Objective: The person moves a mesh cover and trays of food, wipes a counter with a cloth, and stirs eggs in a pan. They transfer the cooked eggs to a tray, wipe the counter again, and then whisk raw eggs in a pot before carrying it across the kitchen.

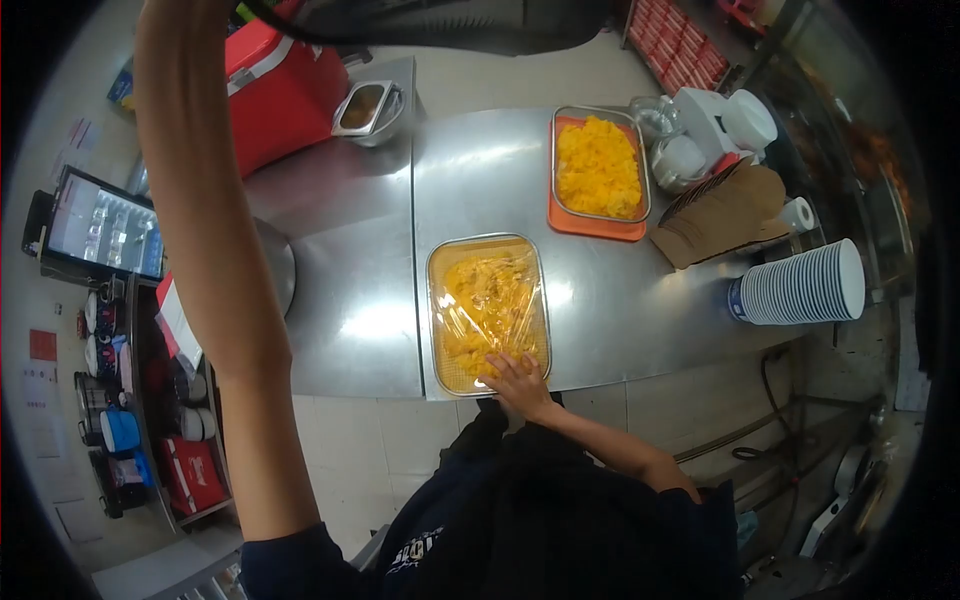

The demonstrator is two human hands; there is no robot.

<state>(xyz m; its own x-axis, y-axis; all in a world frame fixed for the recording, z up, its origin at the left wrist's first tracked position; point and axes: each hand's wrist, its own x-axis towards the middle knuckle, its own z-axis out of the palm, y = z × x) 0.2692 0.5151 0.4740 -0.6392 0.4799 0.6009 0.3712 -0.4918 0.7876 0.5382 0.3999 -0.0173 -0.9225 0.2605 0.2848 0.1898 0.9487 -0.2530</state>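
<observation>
A wire-mesh tray (433,330) of yellow food (480,285) sits at the near edge of the steel table, with shiny clear plastic film (505,310) over it. My right hand (520,387) rests on the tray's near right corner, fingers spread over the film. My left arm (215,230) is raised close to the camera and runs out of the top of the view, so the left hand is hidden. Farther back, a second tray (648,190) heaped with yellow food stands on an orange board (600,229).
On the right are stacked paper cups (800,285), brown cardboard (725,215) and a white scale-like appliance (703,118). A red cooler box (290,110) and a metal container (362,108) stand back left. A dark object (450,25) hangs across the top. At left is a screen (108,225).
</observation>
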